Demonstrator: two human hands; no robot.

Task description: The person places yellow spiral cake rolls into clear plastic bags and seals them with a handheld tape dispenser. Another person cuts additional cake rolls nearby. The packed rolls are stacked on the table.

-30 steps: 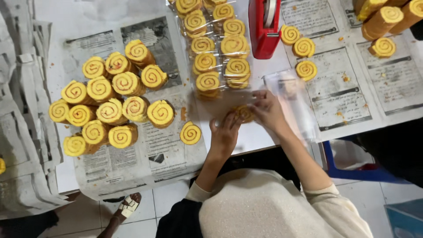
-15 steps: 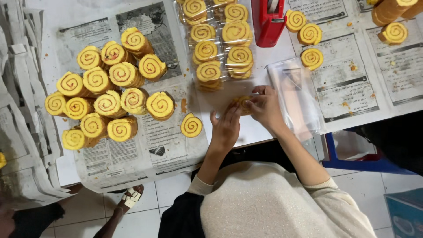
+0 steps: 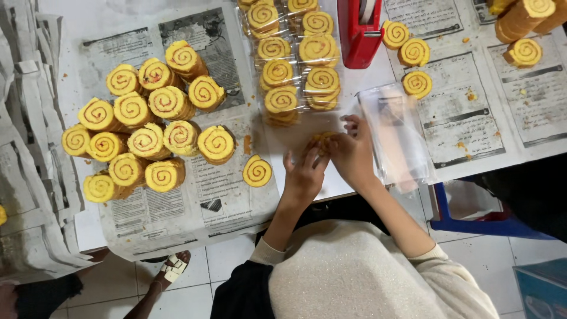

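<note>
My left hand (image 3: 304, 176) and my right hand (image 3: 354, 155) meet at the table's front edge, both pinched on one yellow spiral cake slice (image 3: 322, 142). The slice lies at the mouth of a clear plastic bag (image 3: 295, 131); how far it is inside I cannot tell. A single loose spiral slice (image 3: 257, 171) lies on newspaper just left of my left hand. Rows of bagged slices (image 3: 281, 99) sit directly beyond my hands.
A heap of unwrapped spiral slices (image 3: 147, 142) covers the newspaper at left. A stack of empty clear bags (image 3: 397, 136) lies right of my right hand. A red tape dispenser (image 3: 358, 29) stands at the back, with more slices (image 3: 417, 84) beside it. Someone's sandalled foot (image 3: 171, 269) is below left.
Both hands stay on the same slice, with the fingers shifting slightly around it. The view has drifted a little; nothing else on the table has moved.
</note>
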